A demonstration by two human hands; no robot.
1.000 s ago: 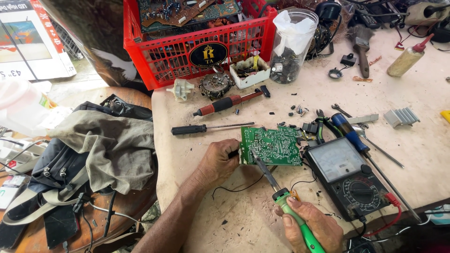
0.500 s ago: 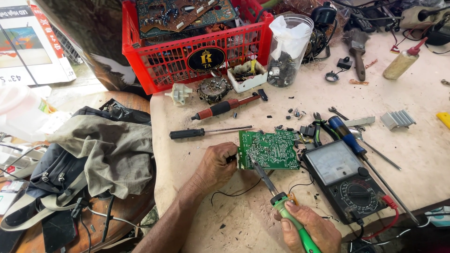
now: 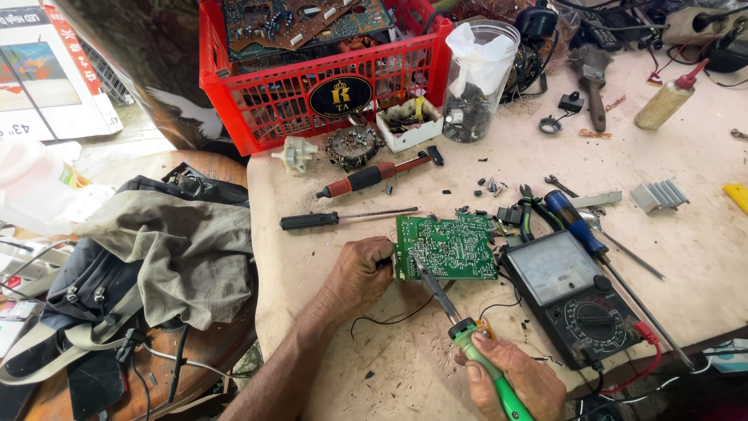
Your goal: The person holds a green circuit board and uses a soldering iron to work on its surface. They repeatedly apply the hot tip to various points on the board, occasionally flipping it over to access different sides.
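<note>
While the left hand (image 3: 360, 271) pinches the green circuit board (image 3: 446, 247) at its 9 o'clock edge, the right hand (image 3: 510, 380), clamped on the soldering iron (image 3: 460, 326), should touch one joint only.

Single head view, no second view to share. Looks steeply down and forward over bench (image 3: 701, 257), close range. Hands at 6 o'clock near bottom edge; red crate (image 3: 312, 93) at 12 o'clock, far side.

A black oval label (image 3: 340, 96) with gold trim sits on the red crate's (image 3: 234, 117) front wall. Left of the crate leans a white printed carton (image 3: 47, 78). Right of it, the multimeter's pale dial window (image 3: 552, 267) faces up.
</note>
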